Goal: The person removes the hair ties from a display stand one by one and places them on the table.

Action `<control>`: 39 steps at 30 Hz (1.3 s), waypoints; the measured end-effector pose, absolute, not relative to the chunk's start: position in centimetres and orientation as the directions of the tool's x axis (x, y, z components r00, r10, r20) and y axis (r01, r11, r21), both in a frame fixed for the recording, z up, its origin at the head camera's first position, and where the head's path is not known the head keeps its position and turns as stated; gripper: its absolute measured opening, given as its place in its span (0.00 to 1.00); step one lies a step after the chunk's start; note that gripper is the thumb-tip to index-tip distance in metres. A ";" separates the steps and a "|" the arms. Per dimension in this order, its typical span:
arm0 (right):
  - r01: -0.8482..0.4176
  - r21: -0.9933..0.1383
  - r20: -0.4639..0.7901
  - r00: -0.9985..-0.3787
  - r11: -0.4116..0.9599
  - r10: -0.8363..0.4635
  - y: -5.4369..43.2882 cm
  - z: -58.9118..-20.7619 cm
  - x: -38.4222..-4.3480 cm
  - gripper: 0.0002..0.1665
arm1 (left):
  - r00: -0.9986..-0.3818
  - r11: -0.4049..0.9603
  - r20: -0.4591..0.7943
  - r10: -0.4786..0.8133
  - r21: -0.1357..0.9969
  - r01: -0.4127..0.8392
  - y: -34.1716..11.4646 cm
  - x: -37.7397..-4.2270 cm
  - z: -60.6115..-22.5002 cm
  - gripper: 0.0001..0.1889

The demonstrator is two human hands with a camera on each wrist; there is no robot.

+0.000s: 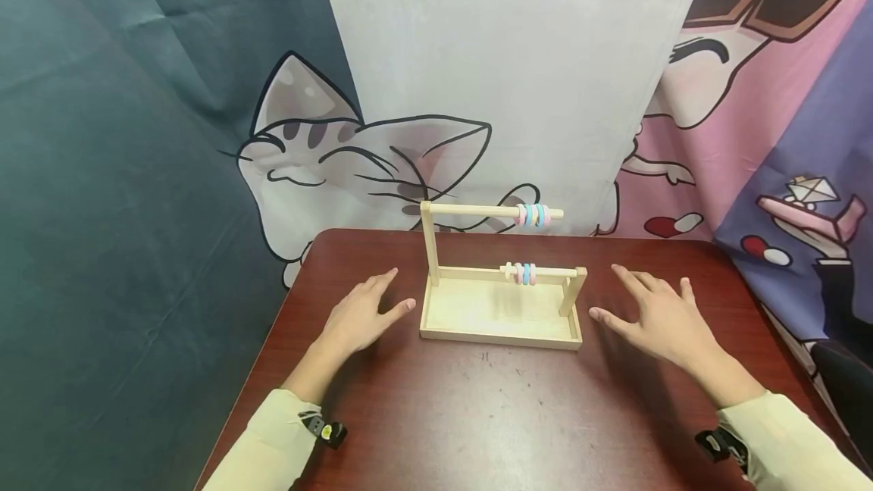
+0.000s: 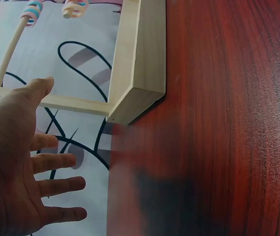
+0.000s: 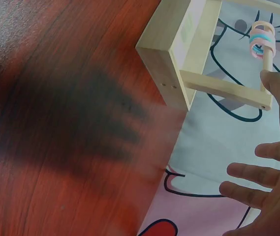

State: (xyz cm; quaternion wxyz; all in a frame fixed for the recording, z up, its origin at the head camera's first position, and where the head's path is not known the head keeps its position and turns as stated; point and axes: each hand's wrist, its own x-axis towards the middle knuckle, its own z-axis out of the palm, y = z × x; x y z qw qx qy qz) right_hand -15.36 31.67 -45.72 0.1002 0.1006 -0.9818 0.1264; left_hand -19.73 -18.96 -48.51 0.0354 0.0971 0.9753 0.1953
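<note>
A pale wooden tray stand (image 1: 501, 339) sits toward the back of the table, a post with a horizontal rod at each end. On the upper rod (image 1: 474, 211), fixed to the tall left post, hang several pink, blue and yellow rings (image 1: 533, 215) near its free end. The lower rod (image 1: 555, 273), from the short right post, carries pink and blue rings (image 1: 525, 273). My left hand (image 1: 359, 314) hovers left of the tray, fingers spread, holding nothing. To its right, my right hand (image 1: 664, 318) is likewise spread and holds nothing. Neither hand touches the stand.
The dark red-brown table (image 1: 470, 415) has rounded back corners. Right behind it hangs a cloth backdrop (image 1: 518, 59) with cartoon figures. A black object (image 1: 846, 377) stands beyond the table's right edge. Each sleeve cuff bears a small black wrist device (image 1: 327, 430).
</note>
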 end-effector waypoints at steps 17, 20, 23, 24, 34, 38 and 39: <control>-0.264 -0.259 0.224 -0.952 0.929 -0.208 30.6 -45.9 -16.5 0.50 | -0.973 0.894 -0.064 0.223 0.411 0.179 -18.7 -19.5 -49.9 0.49; -0.273 -0.259 0.224 -0.950 0.926 -0.217 30.4 -46.0 -16.7 0.49 | -0.971 0.893 -0.065 0.229 0.412 0.183 -18.6 -19.5 -50.2 0.48; -0.282 -0.256 0.232 -0.946 0.925 -0.224 30.2 -46.1 -16.9 0.48 | -0.971 0.895 -0.068 0.230 0.407 0.184 -18.5 -19.5 -50.4 0.48; -0.284 -0.254 0.235 -0.945 0.924 -0.226 30.2 -46.2 -17.0 0.47 | -0.971 0.896 -0.069 0.231 0.405 0.184 -18.5 -19.4 -50.4 0.48; -0.284 -0.260 0.283 -0.936 0.923 -0.209 29.3 -46.2 -17.3 0.40 | -0.970 0.901 -0.098 0.220 0.400 0.164 -18.0 -19.1 -50.7 0.50; -0.287 -0.266 0.294 -0.933 0.920 -0.206 29.0 -46.0 -17.6 0.37 | -0.970 0.906 -0.112 0.215 0.395 0.155 -17.8 -19.1 -50.9 0.52; -0.286 -0.268 0.291 -0.934 0.920 -0.206 28.9 -46.0 -17.7 0.36 | -0.970 0.906 -0.115 0.214 0.395 0.153 -17.8 -19.1 -50.9 0.52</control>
